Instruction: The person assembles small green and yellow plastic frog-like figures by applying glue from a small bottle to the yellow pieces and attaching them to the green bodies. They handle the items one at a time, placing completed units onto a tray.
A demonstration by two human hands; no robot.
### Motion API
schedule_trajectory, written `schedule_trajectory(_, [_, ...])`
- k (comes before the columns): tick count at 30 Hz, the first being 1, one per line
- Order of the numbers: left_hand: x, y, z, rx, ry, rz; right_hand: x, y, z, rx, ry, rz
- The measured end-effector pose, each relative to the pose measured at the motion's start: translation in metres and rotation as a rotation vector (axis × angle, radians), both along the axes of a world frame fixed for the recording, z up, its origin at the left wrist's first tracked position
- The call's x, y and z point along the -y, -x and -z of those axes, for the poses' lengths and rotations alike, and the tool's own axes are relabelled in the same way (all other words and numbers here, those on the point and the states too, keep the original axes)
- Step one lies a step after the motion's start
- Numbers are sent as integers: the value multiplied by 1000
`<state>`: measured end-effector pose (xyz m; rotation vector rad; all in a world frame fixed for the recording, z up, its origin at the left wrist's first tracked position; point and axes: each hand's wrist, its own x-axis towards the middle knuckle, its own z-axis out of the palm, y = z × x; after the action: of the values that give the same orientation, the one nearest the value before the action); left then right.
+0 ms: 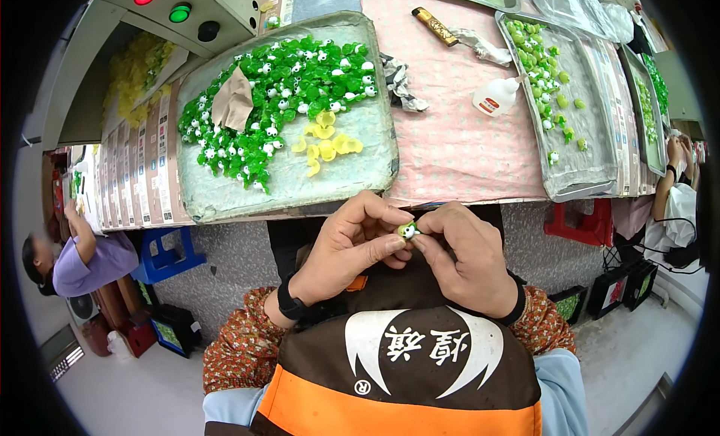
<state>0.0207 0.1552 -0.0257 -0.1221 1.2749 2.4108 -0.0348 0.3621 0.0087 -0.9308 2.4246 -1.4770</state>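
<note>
Together at chest height, left hand (349, 248) and right hand (461, 252), fingertips pinched on one small green piece (408, 230).

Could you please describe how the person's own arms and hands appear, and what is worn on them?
Both hands are bare, without gloves. The left hand has a black band, perhaps a watch, on its wrist. The right hand has a thin black band on its wrist. Both forearms wear sleeves of orange-brown cloth with a small flower-like pattern, and light blue cloth shows below them.
</note>
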Motion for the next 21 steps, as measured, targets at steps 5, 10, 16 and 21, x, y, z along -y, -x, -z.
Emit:
schedule_trajectory(5, [-2,-2,3,-176,235,-40,1,0,-1,-4,-22,-8])
schedule_trajectory(10, [-2,-3,9,-379,460,-60,2,0,-4,37,-24,-27])
schedule_trajectory(16, [-5,-1,8,-459,495,-64,2,-2,-7,96,-42,-20])
schedule_trajectory(21, [-8,-1,12,-442,448,-39,1,-3,-8,167,-31,8])
